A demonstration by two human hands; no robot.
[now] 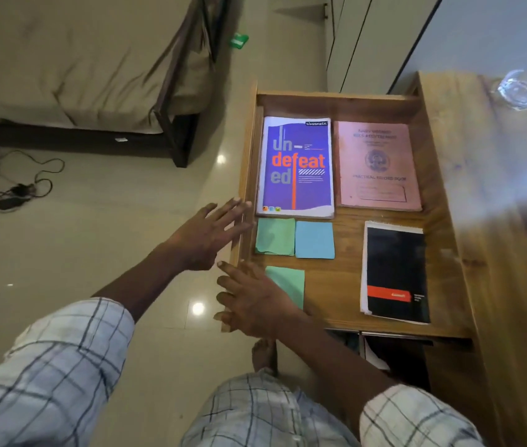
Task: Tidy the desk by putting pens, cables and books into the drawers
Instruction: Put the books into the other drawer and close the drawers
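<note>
A wooden drawer (346,317) stands pulled out from the desk. Inside lie a purple notebook (296,167), a pink record book (379,166), a black notebook (395,272) and three sticky-note pads: green (275,236), blue (315,240) and another green one (289,282). My left hand (205,235) is spread flat against the drawer's front panel (245,175), fingers apart. My right hand (252,300) rests open on the same front edge, lower down, covering part of the lower green pad. Neither hand holds anything.
The desk top (510,221) runs along the right, with a clear glass object (521,90) on it. A bed (78,69) stands at the left. Cables and a power strip (14,191) lie on the tiled floor. A lower compartment (394,353) shows under the drawer.
</note>
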